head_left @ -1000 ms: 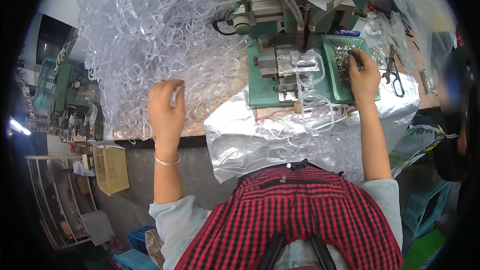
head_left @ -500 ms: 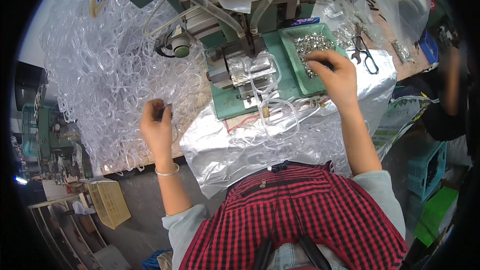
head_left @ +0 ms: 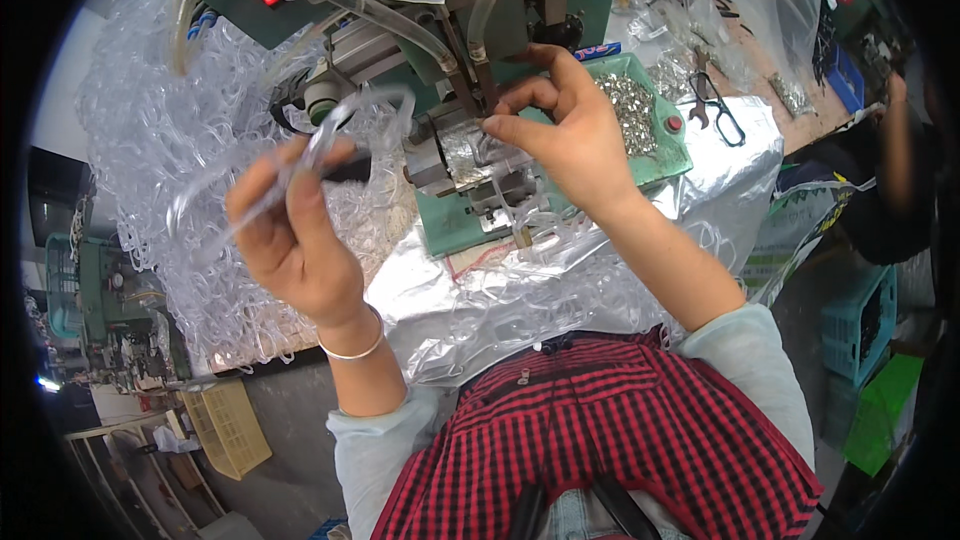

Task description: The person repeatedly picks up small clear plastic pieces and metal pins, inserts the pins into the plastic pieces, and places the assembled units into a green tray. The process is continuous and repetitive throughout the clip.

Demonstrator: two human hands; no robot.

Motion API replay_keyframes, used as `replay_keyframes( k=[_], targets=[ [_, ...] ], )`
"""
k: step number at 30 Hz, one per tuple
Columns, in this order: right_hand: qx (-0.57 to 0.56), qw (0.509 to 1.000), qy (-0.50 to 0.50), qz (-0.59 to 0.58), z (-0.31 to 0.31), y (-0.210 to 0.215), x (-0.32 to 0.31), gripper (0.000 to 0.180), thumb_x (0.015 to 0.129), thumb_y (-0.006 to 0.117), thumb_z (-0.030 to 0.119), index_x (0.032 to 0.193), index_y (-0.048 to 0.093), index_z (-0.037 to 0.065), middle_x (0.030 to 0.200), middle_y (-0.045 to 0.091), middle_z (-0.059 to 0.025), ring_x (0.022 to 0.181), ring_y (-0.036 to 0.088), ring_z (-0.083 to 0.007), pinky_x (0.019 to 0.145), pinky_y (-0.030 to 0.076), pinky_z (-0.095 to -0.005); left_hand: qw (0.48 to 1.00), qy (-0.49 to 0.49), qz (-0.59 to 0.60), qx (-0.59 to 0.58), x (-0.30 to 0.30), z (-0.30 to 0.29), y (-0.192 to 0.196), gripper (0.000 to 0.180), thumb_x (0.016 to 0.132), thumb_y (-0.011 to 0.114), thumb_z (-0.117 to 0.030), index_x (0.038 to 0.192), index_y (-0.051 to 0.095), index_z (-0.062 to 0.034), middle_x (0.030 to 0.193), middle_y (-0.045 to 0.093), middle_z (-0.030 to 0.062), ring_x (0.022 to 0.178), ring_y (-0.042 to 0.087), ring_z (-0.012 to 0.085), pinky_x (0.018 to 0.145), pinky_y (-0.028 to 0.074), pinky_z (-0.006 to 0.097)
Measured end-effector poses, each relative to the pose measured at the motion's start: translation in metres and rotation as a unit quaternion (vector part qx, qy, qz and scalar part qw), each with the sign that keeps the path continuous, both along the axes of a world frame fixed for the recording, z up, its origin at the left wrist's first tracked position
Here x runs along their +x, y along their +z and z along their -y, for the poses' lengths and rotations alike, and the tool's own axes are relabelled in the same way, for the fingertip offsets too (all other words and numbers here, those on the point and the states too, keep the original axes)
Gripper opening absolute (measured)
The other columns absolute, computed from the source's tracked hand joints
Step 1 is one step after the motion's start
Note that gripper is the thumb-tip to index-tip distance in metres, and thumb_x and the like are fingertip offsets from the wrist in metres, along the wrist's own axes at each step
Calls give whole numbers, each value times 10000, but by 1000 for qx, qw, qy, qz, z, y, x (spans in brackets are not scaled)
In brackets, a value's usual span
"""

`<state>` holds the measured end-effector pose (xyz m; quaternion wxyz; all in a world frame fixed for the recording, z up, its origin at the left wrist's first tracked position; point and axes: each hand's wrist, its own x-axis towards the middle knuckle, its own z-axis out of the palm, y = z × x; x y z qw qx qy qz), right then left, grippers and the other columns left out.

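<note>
My left hand (head_left: 300,230) is pinched on a clear plastic tube loop (head_left: 325,140), smeared by motion, above a big heap of similar loops (head_left: 150,130). At the green bench press, my right hand (head_left: 575,135) has thumb and forefinger almost together beside the narrow press head (head_left: 470,90). Whatever those fingertips hold, if anything, is too small to make out. Under them lies the foil-covered metal block (head_left: 460,165). Right of that hand stands a green tray (head_left: 675,162) of small shiny metal pieces (head_left: 630,115), partly hidden by the wrist.
Scissors (head_left: 722,115) and a wrench (head_left: 698,90) lie on silver foil (head_left: 750,135) right of the tray. More clear loops (head_left: 540,290) cover the foil before my checked apron. A green-capped knob (head_left: 322,105) juts from the press. Another person's arm (head_left: 897,150) shows far right.
My right hand has moved left from the tray to the press head. My left hand has come up with a clear tube loop. The loop that lay across the block is now mostly hidden.
</note>
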<state>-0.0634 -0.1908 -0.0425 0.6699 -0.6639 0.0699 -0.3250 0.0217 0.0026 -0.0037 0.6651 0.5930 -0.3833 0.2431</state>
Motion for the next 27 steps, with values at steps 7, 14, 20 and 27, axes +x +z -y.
replay_keyframes(
  k=[7,14,20,27],
  targets=[
    [110,994,25,-14,-23,10,-3,587,772,727,23,1303,486,-41,853,694,-45,871,615,-96,849,465,-259,998,-18,2,57,-7,-1,20,205,1014,532,-83,1182,538,33,921,706,168,859,673,204,849,512,320],
    [111,994,1,6,-23,-2,2,592,782,728,17,1318,483,-42,836,691,-28,900,628,-102,997,399,-280,1000,1,8,25,-18,2,16,197,1016,527,-80,1175,535,35,949,706,179,880,674,204,862,520,323],
    [66,997,-33,-3,-22,2,2,587,787,740,41,1312,493,-53,798,701,-10,918,629,-89,1001,401,-280,1000,3,-9,-2,6,13,27,206,1007,578,-92,1167,527,28,923,705,138,830,681,149,738,548,248],
    [29,998,49,-11,-2,15,-34,487,844,620,-24,1316,508,-70,1197,661,-127,1168,588,-191,1023,443,-327,873,-324,-352,94,-53,-8,17,206,1028,495,-166,1121,550,9,801,680,138,708,658,162,663,519,259]
  ],
)
